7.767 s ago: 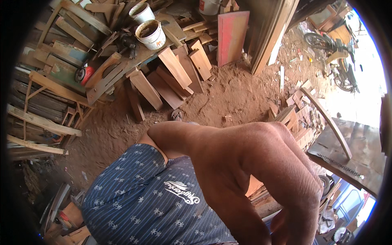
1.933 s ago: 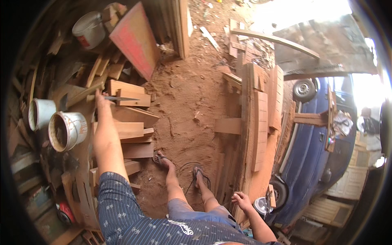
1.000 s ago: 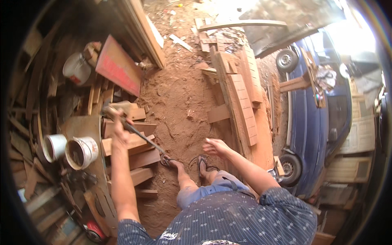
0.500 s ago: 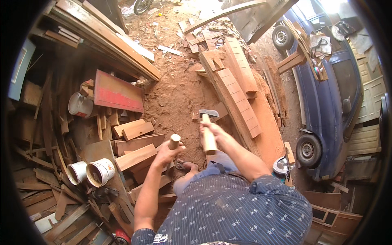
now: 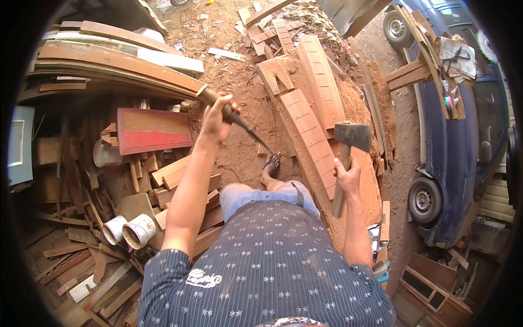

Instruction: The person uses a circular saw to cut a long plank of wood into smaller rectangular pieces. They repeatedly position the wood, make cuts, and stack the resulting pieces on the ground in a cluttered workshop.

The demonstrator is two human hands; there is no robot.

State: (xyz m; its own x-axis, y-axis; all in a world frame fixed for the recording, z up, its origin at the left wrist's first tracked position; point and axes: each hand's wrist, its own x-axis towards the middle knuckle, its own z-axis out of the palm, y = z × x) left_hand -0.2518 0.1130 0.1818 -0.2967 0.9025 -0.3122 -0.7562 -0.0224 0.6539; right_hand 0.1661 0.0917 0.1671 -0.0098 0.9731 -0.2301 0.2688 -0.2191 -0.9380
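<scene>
Raised ahead of me, my left hand (image 5: 219, 117) is closed around a chisel (image 5: 251, 132). Its thick wooden handle points up and left, and the long dark blade slants down toward my foot. On the right, my right hand (image 5: 347, 177) grips the wooden handle of a hatchet (image 5: 353, 136), whose dark metal head is uppermost. Behind the hatchet lies a long timber beam (image 5: 305, 139). A reddish-brown board (image 5: 310, 133) with evenly spaced cross lines rests on the beam, and a second lined board (image 5: 321, 82) lies beside it. Neither tool visibly touches the boards.
Stacked planks (image 5: 125, 62) reach in from the left above a red-faced panel (image 5: 154, 131). Offcuts and two white buckets (image 5: 139, 231) crowd my left side. A blue car (image 5: 463, 163) stands at the right. Sawdust and wood scraps cover the dirt ground.
My left hand has risen and swung forward, bringing the chisel's blade into sight. My right hand has moved right with the hatchet, over the beam. My body and view have turned slightly.
</scene>
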